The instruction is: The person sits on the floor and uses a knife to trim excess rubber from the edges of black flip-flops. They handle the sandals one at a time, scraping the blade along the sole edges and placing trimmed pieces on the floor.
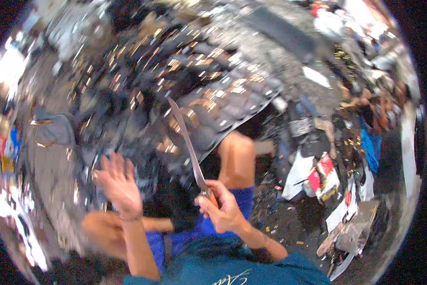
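My right hand (221, 208) is closed round the orange handle of a knife (187, 137). Its long, narrow, slightly curved blade points away from me and a little to the left, raised off the ground. My left hand (119, 184) holds nothing, its fingers spread apart above my bent left leg. Beyond the blade, many dark rounded pieces with shiny metallic bits (227, 102) lie in rows on a flat board or tray. Motion blur hides what kind of pieces they are.
A grey bag-like thing (52, 128) lies at the left. To the right are scattered papers (296, 175), a red and white packet (325, 173), a clear plastic bag (358, 228) and blue cloth or plastic (370, 147). A dark long slab (280, 31) lies at the back.
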`<state>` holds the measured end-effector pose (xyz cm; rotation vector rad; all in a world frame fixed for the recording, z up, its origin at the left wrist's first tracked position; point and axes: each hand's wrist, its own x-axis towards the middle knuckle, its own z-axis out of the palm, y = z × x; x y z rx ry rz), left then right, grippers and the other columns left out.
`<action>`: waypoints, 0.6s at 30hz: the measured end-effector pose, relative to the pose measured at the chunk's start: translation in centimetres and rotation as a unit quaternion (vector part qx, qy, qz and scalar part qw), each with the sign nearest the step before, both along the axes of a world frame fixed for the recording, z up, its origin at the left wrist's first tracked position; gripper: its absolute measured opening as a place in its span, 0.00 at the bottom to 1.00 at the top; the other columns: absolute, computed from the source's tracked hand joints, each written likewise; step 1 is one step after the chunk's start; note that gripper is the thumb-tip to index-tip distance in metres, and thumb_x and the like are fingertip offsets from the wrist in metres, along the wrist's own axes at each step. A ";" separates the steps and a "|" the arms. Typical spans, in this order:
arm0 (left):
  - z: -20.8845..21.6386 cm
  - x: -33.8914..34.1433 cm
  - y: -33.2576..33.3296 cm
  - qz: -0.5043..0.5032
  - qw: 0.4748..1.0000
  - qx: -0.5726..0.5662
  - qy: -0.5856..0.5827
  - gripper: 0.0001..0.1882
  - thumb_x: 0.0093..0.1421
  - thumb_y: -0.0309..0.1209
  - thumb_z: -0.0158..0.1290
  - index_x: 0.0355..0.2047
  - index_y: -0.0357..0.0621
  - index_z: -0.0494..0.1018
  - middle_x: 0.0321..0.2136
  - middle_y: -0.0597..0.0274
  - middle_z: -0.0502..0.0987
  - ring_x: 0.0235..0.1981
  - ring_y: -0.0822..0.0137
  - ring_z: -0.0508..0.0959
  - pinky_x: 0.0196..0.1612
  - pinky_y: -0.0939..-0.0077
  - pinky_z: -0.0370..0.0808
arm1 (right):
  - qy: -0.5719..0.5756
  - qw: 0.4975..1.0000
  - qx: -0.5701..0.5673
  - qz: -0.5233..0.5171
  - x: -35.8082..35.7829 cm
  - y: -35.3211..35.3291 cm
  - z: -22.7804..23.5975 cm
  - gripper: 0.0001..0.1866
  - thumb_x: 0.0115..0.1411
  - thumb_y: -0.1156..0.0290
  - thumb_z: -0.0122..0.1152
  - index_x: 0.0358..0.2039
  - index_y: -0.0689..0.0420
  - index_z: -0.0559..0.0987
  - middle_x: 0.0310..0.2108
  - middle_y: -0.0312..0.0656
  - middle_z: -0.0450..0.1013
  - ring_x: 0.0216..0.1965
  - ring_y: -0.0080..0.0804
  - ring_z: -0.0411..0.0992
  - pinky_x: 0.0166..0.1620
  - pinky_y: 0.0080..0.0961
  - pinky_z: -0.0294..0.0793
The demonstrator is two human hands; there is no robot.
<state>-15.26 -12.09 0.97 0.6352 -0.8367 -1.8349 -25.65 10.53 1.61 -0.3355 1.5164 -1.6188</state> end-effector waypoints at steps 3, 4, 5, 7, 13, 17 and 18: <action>-7.7 -5.0 3.6 -0.313 0.905 0.286 0.032 0.33 0.65 0.57 0.49 0.63 0.54 0.63 0.59 0.62 0.70 0.58 0.59 0.69 0.63 0.54 0.62 | 0.043 0.994 0.018 -0.098 -1.2 1.9 -0.8 0.20 0.63 0.68 0.64 0.51 0.60 0.68 0.27 0.35 0.73 0.24 0.20 0.71 0.25 0.19 0.72; -7.5 -7.4 5.5 -0.322 0.901 0.289 0.017 0.29 0.64 0.55 0.51 0.57 0.53 0.69 0.53 0.65 0.75 0.52 0.61 0.74 0.56 0.52 0.70 | 0.079 0.990 0.048 -0.106 -1.2 2.6 -2.7 0.22 0.62 0.66 0.65 0.53 0.60 0.68 0.25 0.34 0.72 0.23 0.19 0.70 0.25 0.19 0.72; -8.5 -8.2 6.0 -0.275 0.911 0.305 -0.037 0.24 0.65 0.52 0.52 0.53 0.50 0.71 0.52 0.67 0.76 0.50 0.64 0.76 0.50 0.55 0.76 | 0.033 0.993 0.060 -0.097 -1.3 2.5 -1.0 0.24 0.63 0.65 0.65 0.55 0.59 0.68 0.26 0.34 0.73 0.23 0.18 0.70 0.25 0.19 0.72; -8.0 -8.0 6.9 -0.220 0.924 0.302 -0.075 0.14 0.67 0.40 0.52 0.48 0.48 0.74 0.42 0.68 0.79 0.42 0.69 0.79 0.45 0.68 0.80 | -0.031 0.996 0.028 -0.078 -0.7 2.7 -1.6 0.25 0.64 0.63 0.63 0.56 0.59 0.68 0.29 0.32 0.73 0.25 0.17 0.69 0.27 0.18 0.72; -11.4 2.5 8.8 -0.252 0.839 -0.293 -0.383 0.17 0.65 0.42 0.52 0.41 0.39 0.73 0.35 0.59 0.78 0.33 0.62 0.77 0.42 0.77 0.75 | -0.063 0.996 0.034 -0.046 0.1 3.1 -2.9 0.26 0.66 0.64 0.61 0.59 0.61 0.65 0.32 0.33 0.74 0.29 0.17 0.70 0.30 0.17 0.73; -11.9 -2.7 5.4 -0.312 0.900 0.292 -0.086 0.20 0.66 0.40 0.50 0.57 0.50 0.69 0.48 0.63 0.78 0.50 0.63 0.76 0.56 0.57 0.71 | -0.039 0.998 0.007 -0.055 -0.3 2.5 -3.1 0.27 0.66 0.66 0.60 0.60 0.62 0.63 0.38 0.37 0.77 0.30 0.17 0.71 0.32 0.18 0.74; -10.5 -4.9 5.4 -0.313 0.900 0.293 -0.081 0.20 0.65 0.42 0.52 0.55 0.49 0.72 0.46 0.65 0.79 0.47 0.63 0.77 0.55 0.60 0.71 | -0.025 0.998 -0.003 -0.053 -0.6 2.6 -3.1 0.28 0.66 0.66 0.60 0.61 0.63 0.62 0.40 0.38 0.77 0.31 0.18 0.71 0.32 0.18 0.74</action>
